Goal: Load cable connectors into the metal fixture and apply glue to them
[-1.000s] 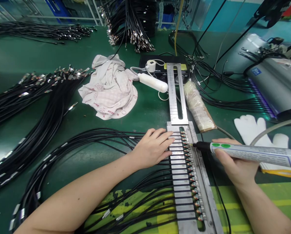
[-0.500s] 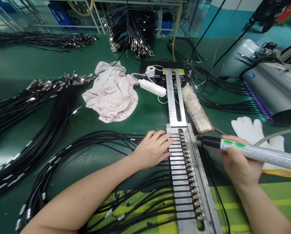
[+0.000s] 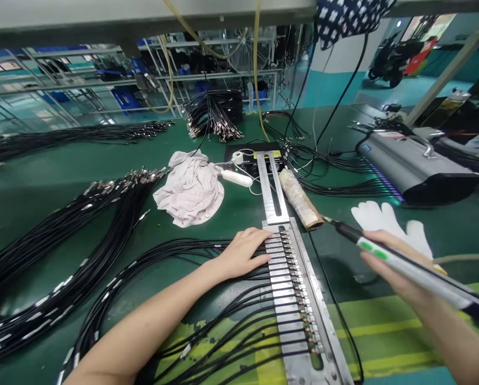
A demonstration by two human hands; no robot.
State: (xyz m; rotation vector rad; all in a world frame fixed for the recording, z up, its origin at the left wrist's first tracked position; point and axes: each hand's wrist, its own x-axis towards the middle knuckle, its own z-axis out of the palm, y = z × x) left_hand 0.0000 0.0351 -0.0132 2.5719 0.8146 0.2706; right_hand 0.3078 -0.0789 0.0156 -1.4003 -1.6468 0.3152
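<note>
My left hand (image 3: 243, 250) lies flat, fingers stretched out, on the black cables (image 3: 207, 251) at the left edge of a long metal jig (image 3: 299, 313). Several cable ends sit side by side in that jig with their small connector tips in a row. My right hand (image 3: 392, 262) grips a white pen-shaped dispenser (image 3: 400, 262) with green marks and a black nozzle. The nozzle tip hangs to the right of the jig, above the table and apart from the connectors.
Big bundles of black cables (image 3: 75, 230) cover the left of the green table. A crumpled cloth (image 3: 191, 190), a white handle, a wrapped roll (image 3: 299, 200), white gloves (image 3: 384, 219) and a grey machine (image 3: 408, 166) lie behind and right. Yellow-green floor tape pattern shows near me.
The dispenser tip has lifted off the connector row and swung away to the right. The head has tilted up, so more of the room shows. My left hand stays on the cables.
</note>
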